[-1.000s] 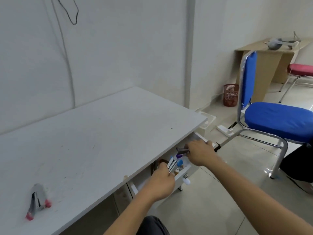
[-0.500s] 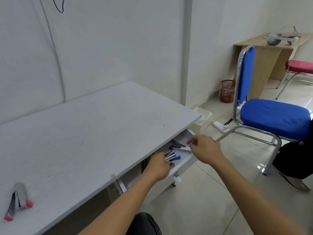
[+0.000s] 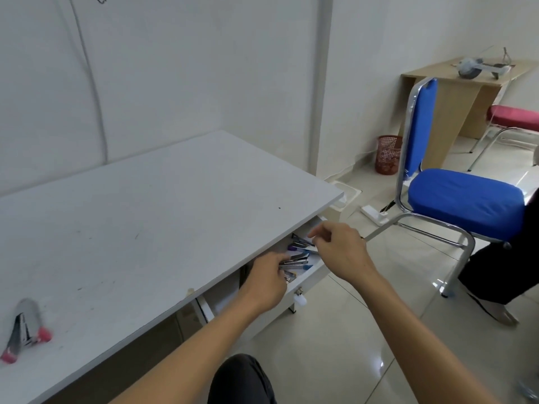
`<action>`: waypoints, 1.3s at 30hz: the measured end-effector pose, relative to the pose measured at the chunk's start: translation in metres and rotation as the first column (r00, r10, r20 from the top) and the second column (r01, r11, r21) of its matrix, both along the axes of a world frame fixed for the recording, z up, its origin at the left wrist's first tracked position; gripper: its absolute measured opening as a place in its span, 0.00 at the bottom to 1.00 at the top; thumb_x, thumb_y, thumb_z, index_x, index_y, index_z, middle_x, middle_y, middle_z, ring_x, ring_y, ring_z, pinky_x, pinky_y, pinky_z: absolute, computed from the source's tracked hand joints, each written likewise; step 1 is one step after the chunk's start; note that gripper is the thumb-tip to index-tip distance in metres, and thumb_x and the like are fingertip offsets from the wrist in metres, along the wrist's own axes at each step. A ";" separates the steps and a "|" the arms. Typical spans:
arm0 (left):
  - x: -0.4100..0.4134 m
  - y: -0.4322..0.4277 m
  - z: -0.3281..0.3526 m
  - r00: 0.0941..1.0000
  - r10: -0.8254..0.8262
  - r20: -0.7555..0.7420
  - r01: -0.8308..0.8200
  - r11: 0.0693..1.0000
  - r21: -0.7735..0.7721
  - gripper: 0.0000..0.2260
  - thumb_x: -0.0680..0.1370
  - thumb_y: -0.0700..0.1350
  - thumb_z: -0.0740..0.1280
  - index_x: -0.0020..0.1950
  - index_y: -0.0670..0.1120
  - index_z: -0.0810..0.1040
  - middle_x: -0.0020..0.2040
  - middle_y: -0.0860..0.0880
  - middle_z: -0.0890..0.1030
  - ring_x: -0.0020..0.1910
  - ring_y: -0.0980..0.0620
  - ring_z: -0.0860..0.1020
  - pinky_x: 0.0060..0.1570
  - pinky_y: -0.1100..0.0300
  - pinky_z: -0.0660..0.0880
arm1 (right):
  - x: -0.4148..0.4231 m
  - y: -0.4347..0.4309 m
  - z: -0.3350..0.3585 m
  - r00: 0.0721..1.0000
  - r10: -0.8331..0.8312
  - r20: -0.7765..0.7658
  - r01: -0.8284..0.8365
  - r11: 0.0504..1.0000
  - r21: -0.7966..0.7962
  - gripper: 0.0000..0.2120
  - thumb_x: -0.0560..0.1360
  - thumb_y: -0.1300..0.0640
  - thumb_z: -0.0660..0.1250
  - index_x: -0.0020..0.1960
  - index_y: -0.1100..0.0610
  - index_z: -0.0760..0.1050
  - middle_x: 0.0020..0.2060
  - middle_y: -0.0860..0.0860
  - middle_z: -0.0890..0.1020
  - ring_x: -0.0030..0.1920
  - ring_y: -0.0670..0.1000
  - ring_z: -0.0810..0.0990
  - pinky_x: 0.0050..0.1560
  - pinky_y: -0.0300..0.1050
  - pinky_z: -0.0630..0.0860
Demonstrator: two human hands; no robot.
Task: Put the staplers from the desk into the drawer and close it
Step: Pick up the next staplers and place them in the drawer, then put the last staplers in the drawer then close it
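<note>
The white drawer (image 3: pixel 309 282) under the desk's right end stands pulled out, with several silver staplers lying in it. My left hand (image 3: pixel 267 282) reaches into the drawer, its fingers closed on a silver stapler with a blue end (image 3: pixel 296 261). My right hand (image 3: pixel 342 252) hovers over the drawer's far side with fingers apart, just above a stapler with a purple end (image 3: pixel 302 245) that lies loose. A silver stapler with pink ends (image 3: pixel 24 330) rests open on the grey desk (image 3: pixel 151 217), at its near left corner.
A blue chrome-framed chair (image 3: pixel 463 199) stands right of the drawer, with a person's dark-trousered leg (image 3: pixel 501 275) beside it. Further back are a red mesh bin (image 3: pixel 389 154), a wooden table (image 3: pixel 455 91) and a pink-seated chair (image 3: pixel 516 115). The drawer knob (image 3: pixel 300 300) sticks out toward the floor.
Both hands carried staplers down into the drawer. My right hand has let go of the purple-ended one and opened. My left hand has sunk deeper with the blue one.
</note>
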State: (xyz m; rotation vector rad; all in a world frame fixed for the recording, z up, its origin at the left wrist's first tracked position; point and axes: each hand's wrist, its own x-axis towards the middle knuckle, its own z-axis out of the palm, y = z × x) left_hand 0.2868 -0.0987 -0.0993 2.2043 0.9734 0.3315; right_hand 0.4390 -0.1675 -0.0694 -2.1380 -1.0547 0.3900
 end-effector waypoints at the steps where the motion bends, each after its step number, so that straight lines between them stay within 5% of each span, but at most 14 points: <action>1: -0.007 -0.003 0.002 1.000 -0.006 0.006 0.006 1.000 0.022 0.21 0.78 0.34 0.58 0.69 0.46 0.76 0.62 0.52 0.77 0.57 0.58 0.76 0.53 0.77 0.65 | -0.005 0.004 0.003 1.000 0.014 -0.014 -0.013 1.000 0.018 0.11 0.76 0.57 0.63 0.43 0.44 0.80 0.42 0.44 0.85 0.47 0.47 0.82 0.61 0.54 0.75; 5: -0.047 -0.013 0.021 0.998 -0.061 -0.023 0.063 0.993 0.101 0.17 0.78 0.46 0.60 0.66 0.55 0.75 0.61 0.58 0.79 0.57 0.60 0.77 0.57 0.59 0.76 | -0.035 0.020 0.015 0.992 0.111 -0.064 -0.106 0.992 0.074 0.11 0.76 0.59 0.63 0.46 0.46 0.81 0.42 0.45 0.84 0.44 0.47 0.84 0.48 0.47 0.81; 8: -0.080 -0.017 0.043 1.000 -0.020 0.000 0.020 0.991 0.133 0.16 0.78 0.50 0.61 0.65 0.59 0.74 0.59 0.61 0.79 0.56 0.61 0.77 0.55 0.57 0.77 | -0.062 0.034 0.026 0.974 0.217 -0.061 -0.209 0.972 0.107 0.10 0.78 0.59 0.63 0.51 0.49 0.81 0.46 0.46 0.82 0.46 0.45 0.81 0.39 0.35 0.73; 18: -0.230 0.018 0.072 0.906 0.389 0.170 -0.419 0.882 0.216 0.12 0.78 0.46 0.65 0.60 0.58 0.77 0.52 0.62 0.81 0.52 0.64 0.78 0.54 0.59 0.78 | -0.204 0.077 0.039 0.851 0.523 -0.055 -0.519 0.852 0.069 0.12 0.78 0.57 0.62 0.58 0.50 0.80 0.52 0.46 0.82 0.50 0.45 0.80 0.42 0.34 0.71; 22: -0.298 0.030 0.081 0.798 0.539 0.268 -0.591 0.787 0.177 0.12 0.78 0.41 0.65 0.58 0.55 0.77 0.50 0.58 0.81 0.49 0.60 0.79 0.43 0.65 0.79 | -0.254 0.090 0.033 0.798 0.595 -0.097 -0.599 0.801 -0.010 0.13 0.78 0.57 0.62 0.60 0.53 0.78 0.53 0.48 0.81 0.48 0.46 0.78 0.42 0.34 0.70; 27: -0.354 0.033 0.076 0.734 0.642 0.222 -0.676 0.721 0.152 0.13 0.78 0.41 0.66 0.61 0.51 0.75 0.53 0.54 0.80 0.46 0.60 0.78 0.39 0.73 0.68 | -0.304 0.101 0.032 0.770 0.632 -0.083 -0.637 0.768 -0.062 0.15 0.78 0.54 0.63 0.63 0.54 0.76 0.55 0.49 0.80 0.51 0.49 0.78 0.51 0.42 0.74; 33: -0.375 0.030 0.054 0.740 0.662 0.116 -0.672 0.737 0.073 0.16 0.80 0.38 0.61 0.66 0.49 0.72 0.61 0.49 0.79 0.53 0.53 0.78 0.51 0.63 0.71 | -0.377 0.108 0.022 0.760 0.614 0.212 -0.589 0.789 -0.173 0.37 0.74 0.31 0.61 0.71 0.56 0.68 0.67 0.54 0.75 0.65 0.58 0.76 0.61 0.55 0.72; 39: -0.362 0.028 0.045 0.783 0.613 0.106 -0.620 0.783 0.046 0.18 0.81 0.36 0.58 0.70 0.48 0.70 0.62 0.49 0.80 0.55 0.55 0.78 0.56 0.65 0.69 | -0.377 0.103 0.015 0.675 0.607 0.420 -0.576 0.789 -0.215 0.18 0.78 0.52 0.60 0.63 0.60 0.72 0.61 0.57 0.76 0.60 0.59 0.74 0.53 0.50 0.69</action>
